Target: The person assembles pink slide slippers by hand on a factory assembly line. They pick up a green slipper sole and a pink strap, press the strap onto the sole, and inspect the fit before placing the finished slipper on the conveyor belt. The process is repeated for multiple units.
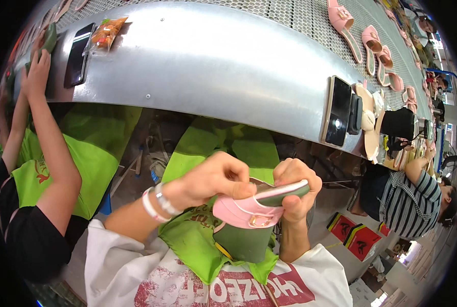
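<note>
A pink sandal held in both hands, above the lap.

The right hand [300, 189] grasps the pink sandal [238, 209] by its sole end, thumb underneath, while the left hand [223, 176] pinches at the edge of its buckled band, the fingertips hiding exactly what they nip; a dark green form [244, 244] shows below the band, over the lime apron [187, 243], and pale wristbands [158, 203] circle the left wrist. Beyond the hands runs the metal counter [203, 61], with a phone [337, 110] towards the right and another phone [78, 56] towards the left, just beside a snack packet [107, 33]; past it, more pink sandals [342, 23] lie along the mesh surface [285, 20]. A co-worker [59, 169] sits at the left, and a person in stripes [410, 204] is well apart at the right.
</note>
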Motion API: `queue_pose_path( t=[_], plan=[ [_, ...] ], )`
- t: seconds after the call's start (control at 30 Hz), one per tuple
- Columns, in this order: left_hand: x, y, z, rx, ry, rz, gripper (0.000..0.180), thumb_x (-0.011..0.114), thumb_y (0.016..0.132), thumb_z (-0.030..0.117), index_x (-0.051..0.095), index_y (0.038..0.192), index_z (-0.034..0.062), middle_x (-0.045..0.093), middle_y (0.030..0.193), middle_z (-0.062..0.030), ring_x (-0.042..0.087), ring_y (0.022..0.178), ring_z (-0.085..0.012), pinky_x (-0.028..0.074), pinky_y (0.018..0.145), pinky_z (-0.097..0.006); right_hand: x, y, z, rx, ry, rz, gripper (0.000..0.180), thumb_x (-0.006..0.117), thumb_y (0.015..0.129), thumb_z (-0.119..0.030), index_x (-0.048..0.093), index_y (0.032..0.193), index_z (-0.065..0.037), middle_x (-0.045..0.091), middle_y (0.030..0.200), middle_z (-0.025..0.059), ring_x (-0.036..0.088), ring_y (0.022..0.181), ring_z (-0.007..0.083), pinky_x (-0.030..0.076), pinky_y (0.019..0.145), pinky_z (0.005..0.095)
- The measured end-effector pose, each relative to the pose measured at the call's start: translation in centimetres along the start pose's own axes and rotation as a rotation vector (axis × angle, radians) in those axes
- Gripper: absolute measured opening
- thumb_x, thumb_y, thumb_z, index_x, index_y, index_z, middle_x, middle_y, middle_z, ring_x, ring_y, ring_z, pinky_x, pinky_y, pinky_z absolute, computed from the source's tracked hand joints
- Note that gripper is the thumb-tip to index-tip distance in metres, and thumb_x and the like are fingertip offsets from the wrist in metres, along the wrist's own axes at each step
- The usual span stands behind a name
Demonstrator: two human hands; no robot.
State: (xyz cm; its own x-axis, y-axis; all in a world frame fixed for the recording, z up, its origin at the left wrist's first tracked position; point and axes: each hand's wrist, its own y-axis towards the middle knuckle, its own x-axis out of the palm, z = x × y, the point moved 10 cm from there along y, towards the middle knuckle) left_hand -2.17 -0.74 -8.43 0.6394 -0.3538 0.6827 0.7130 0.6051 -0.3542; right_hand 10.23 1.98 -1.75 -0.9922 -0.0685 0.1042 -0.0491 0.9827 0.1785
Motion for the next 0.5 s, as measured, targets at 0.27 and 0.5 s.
queue_pose_path(
  t=[0.27, 0.5],
  plan=[
    [0.6, -0.8, 1.7, 0.032, 0.082, 0.082, 0.028, 0.079, 0.083, 0.024, 0.067, 0.074, 0.0, 0.059, 0.067, 0.0012, 0.052, 0.064, -0.005, 0.04, 0.057, -0.024, 0.8, 0.7, 0.2, -0.002, 0.092, -0.103, 0.051, 0.083, 0.067, -0.045, 0.059, 0.066, 0.0, 0.055, 0.064, 0.007, 0.051, 0.057, 0.0178, 0.037, 0.05, 0.0292],
    [3.8, -4.8, 7.1, 0.628, 0.837, 0.35, 0.032, 0.076, 0.081, 0.013, 0.068, 0.108, -0.004, 0.07, 0.102, -0.0172, 0.069, 0.094, -0.0291, 0.053, 0.082, -0.037, 0.4, 0.0, 3.6, 0.264, 0.291, -0.074, 0.066, 0.079, 0.071, -0.048, 0.061, 0.104, 0.006, 0.064, 0.096, 0.014, 0.043, 0.066, 0.0114, 0.033, 0.06, 0.0256]
  ],
)
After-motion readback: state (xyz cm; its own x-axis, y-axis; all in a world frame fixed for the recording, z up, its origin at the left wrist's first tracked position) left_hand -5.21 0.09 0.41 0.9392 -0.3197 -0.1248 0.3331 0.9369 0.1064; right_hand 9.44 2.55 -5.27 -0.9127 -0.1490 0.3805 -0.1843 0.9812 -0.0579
